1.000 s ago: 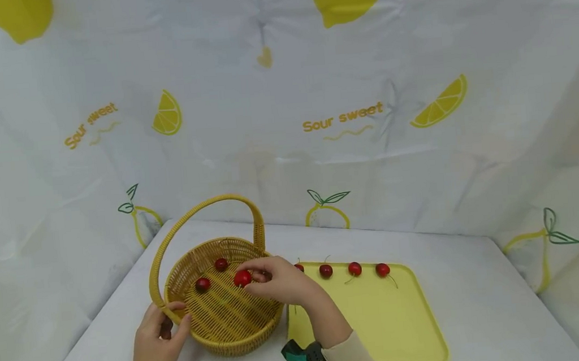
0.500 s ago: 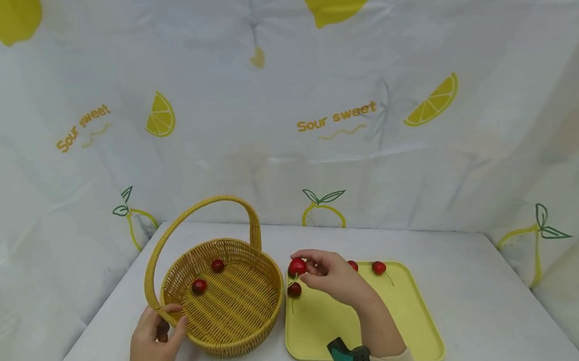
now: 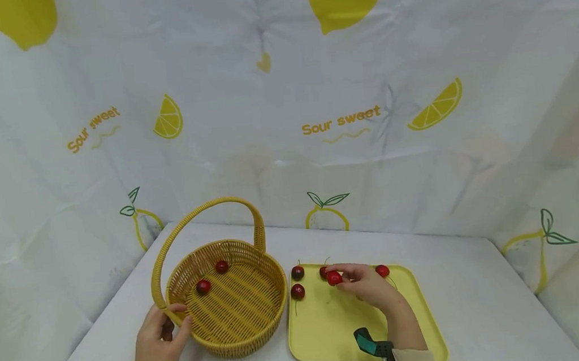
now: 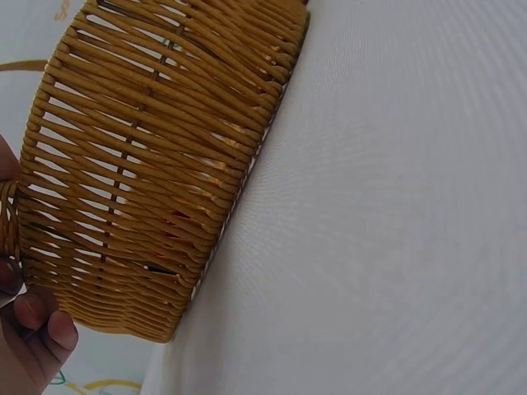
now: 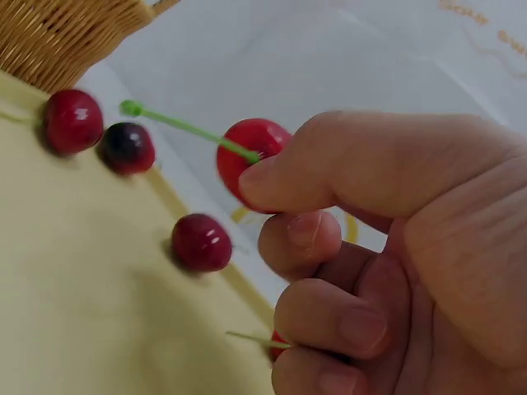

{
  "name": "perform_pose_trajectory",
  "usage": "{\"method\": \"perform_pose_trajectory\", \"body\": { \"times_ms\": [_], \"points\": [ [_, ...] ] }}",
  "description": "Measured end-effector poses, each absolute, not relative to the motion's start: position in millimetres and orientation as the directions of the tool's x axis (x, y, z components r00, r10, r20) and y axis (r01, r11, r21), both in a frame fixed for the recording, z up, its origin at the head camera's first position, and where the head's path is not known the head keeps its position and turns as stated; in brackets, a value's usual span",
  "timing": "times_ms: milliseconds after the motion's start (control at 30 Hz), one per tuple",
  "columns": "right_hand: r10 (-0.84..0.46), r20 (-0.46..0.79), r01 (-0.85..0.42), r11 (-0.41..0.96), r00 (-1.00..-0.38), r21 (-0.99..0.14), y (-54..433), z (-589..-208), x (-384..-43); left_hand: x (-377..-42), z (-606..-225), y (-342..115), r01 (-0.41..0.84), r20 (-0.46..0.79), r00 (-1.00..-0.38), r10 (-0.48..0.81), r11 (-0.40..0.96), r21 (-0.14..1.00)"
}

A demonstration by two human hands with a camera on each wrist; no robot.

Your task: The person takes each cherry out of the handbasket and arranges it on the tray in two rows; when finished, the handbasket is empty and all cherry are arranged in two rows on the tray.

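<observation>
My right hand (image 3: pixel 372 288) pinches a bright red cherry (image 3: pixel 334 278) between thumb and fingertips over the far part of the yellow tray (image 3: pixel 327 336). In the right wrist view a green stem (image 5: pixel 193 129) sticks out from this cherry. With thumb and fingers, my left hand (image 3: pixel 158 344) grips the near-left rim of the yellow woven basket (image 3: pixel 236 350), right at the foot of its handle (image 3: pixel 160 258). Inside the basket lie two dark red cherries, one nearer (image 3: pixel 203 287) and one farther back (image 3: pixel 222 267).
Several stemmed cherries lie along the tray's far and left edges, among them a left one (image 3: pixel 297 291), a corner one (image 3: pixel 298 272) and a right one (image 3: pixel 382 270). The basket stands left of the tray on a white-covered table (image 3: pixel 483 301). A lemon-print cloth (image 3: pixel 244 121) hangs behind.
My right hand has carried the red cherry from above the basket rightward to above the tray. The left hand keeps its grip on the basket, and the two cherries inside stay put.
</observation>
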State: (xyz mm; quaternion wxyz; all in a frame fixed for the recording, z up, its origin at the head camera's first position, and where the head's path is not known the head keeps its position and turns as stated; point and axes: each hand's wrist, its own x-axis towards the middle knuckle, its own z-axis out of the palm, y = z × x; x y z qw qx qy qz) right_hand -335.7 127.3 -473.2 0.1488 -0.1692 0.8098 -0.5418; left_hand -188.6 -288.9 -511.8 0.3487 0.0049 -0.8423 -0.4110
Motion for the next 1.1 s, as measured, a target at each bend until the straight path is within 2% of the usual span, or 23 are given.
{"method": "perform_pose_trajectory", "body": {
  "times_ms": [233,433,900,1100],
  "points": [
    [-0.490,-0.072,-0.168,0.428,-0.869,-0.888,122,-497,-343,-188,-512,-289,0.268,0.580,-0.761,-0.292,0.673,0.690],
    [-0.497,-0.089,-0.170,0.451,-0.863,-0.876,114,-499,-342,-188,-512,-289,0.253,0.571,-0.767,-0.294,0.679,0.689],
    [-0.427,-0.118,-0.125,0.499,-0.896,-0.858,113,-492,-338,-189,-514,-290,0.286,0.590,-0.755,-0.286,0.667,0.689],
    [-0.382,-0.071,-0.143,0.504,-0.922,-0.852,118,-478,-338,-189,-513,-290,0.273,0.579,-0.762,-0.289,0.667,0.693]
  ]
}}
